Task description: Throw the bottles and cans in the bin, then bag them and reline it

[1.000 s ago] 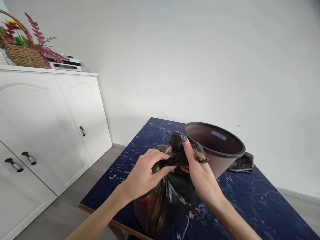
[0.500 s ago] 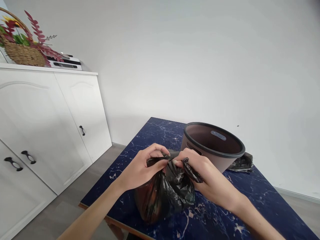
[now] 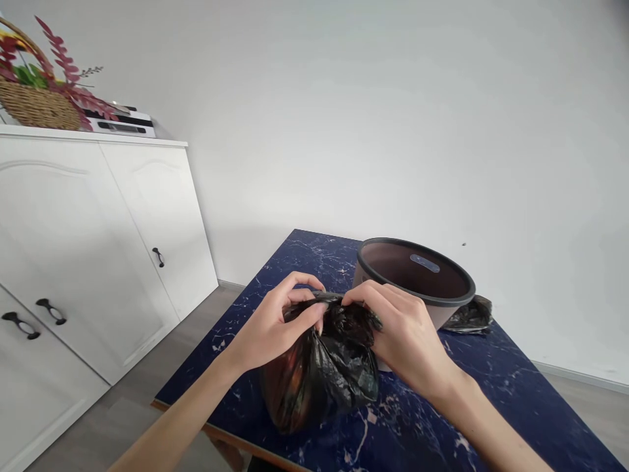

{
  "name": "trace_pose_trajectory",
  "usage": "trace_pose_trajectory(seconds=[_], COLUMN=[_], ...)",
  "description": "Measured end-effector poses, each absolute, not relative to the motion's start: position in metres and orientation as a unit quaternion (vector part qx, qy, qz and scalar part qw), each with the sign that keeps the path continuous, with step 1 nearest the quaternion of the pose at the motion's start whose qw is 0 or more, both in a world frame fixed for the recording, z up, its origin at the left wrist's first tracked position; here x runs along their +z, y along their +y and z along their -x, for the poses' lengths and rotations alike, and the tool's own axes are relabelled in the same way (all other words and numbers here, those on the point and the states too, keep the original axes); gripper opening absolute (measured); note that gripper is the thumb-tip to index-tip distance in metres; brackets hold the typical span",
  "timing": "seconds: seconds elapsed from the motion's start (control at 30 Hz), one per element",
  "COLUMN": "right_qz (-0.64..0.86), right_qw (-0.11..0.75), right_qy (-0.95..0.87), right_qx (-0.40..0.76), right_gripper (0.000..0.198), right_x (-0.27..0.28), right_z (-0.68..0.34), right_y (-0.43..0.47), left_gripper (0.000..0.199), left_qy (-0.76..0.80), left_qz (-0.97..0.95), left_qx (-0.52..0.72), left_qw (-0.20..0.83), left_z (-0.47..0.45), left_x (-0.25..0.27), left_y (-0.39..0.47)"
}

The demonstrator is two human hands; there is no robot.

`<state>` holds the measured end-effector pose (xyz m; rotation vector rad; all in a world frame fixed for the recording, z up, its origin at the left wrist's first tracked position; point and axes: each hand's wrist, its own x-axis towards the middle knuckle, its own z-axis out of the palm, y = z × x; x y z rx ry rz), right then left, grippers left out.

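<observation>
A filled black plastic garbage bag (image 3: 322, 380) rests near the front edge of the blue marbled table (image 3: 324, 252). Reddish contents show faintly through its thin film. My left hand (image 3: 278, 321) pinches the gathered top from the left, thumb and fingers closed on the plastic. From the right, my right hand (image 3: 400, 324) grips the bunched neck, its fingers curled over the crumpled film. Part of the gathered plastic is hidden under the fingers. Just behind my right hand stands a brown trash can (image 3: 417, 275) with a dark rim, its near side partly covered by that hand.
A folded black plastic bundle (image 3: 469, 314) lies right of the can. To the left stands a white cabinet (image 3: 98, 249) with black handles, bearing a wicker flower basket (image 3: 39, 105) and a white-and-black box (image 3: 125, 123). A pale wall (image 3: 344, 118) rises behind the table.
My right hand has turned and its fingers now curl over the bag's neck; the loose plastic end that stuck out beside it is bunched in. The view has shifted slightly.
</observation>
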<state>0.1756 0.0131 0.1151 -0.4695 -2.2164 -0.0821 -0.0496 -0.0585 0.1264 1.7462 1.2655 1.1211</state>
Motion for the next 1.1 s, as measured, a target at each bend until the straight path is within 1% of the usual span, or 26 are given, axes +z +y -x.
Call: trace_pose_trajectory(seconds=[0.07, 0.17, 0.3, 0.43, 0.53, 0.6, 0.67, 0.77, 0.83, 0.9, 1.0, 1.1], right_qz=[0.201, 0.216, 0.227, 0.218, 0.210, 0.216, 0.233, 0.252, 0.244, 0.230, 0.222, 0.226], right_qw=[0.437, 0.458, 0.473, 0.462, 0.458, 0.458, 0.443, 0.388, 0.350, 0.324, 0.316, 0.315], right_qy=[-0.874, -0.858, -0.846, -0.855, -0.858, -0.855, -0.857, -0.877, -0.896, -0.910, -0.915, -0.916], right_qx=[-0.064, -0.084, -0.099, -0.092, -0.099, -0.113, -0.124, -0.127, -0.122, -0.118, -0.113, -0.107], right_gripper=[0.035, 0.030, 0.030, 0.036, 0.037, 0.041, 0.055, 0.077, 0.085, 0.086, 0.078, 0.073], right_x=[0.111, 0.107, 0.104, 0.106, 0.107, 0.107, 0.105, 0.103, 0.103, 0.103, 0.100, 0.089], right_z=[-0.172, -0.166, -0.160, -0.154, -0.151, -0.150, -0.152, -0.157, -0.162, -0.167, -0.176, -0.186], right_y=[0.014, 0.016, 0.018, 0.016, 0.012, 0.009, 0.008, 0.005, 0.002, -0.002, -0.011, -0.021], left_gripper=[0.035, 0.043, 0.054, 0.055, 0.044, 0.037, 0.033, 0.026, 0.025, 0.025, 0.028, 0.038], left_qy=[0.468, 0.427, 0.459, 0.458, 0.434, 0.431, 0.437, 0.454, 0.462, 0.477, 0.515, 0.569], left_qz=[-0.677, -0.658, -0.608, -0.611, -0.615, -0.608, -0.602, -0.604, -0.609, -0.616, -0.627, -0.616], left_qx=[0.438, 0.462, 0.484, 0.461, 0.471, 0.495, 0.518, 0.534, 0.539, 0.535, 0.514, 0.492], left_qw=[0.361, 0.414, 0.432, 0.451, 0.461, 0.447, 0.421, 0.379, 0.354, 0.328, 0.278, 0.235], left_z=[0.050, 0.050, 0.049, 0.040, 0.032, 0.029, 0.029, 0.033, 0.037, 0.043, 0.053, 0.067], left_x=[0.125, 0.120, 0.116, 0.122, 0.129, 0.131, 0.130, 0.125, 0.121, 0.117, 0.114, 0.110], left_y=[-0.059, -0.056, -0.045, -0.035, -0.032, -0.032, -0.031, -0.031, -0.030, -0.031, -0.035, -0.042])
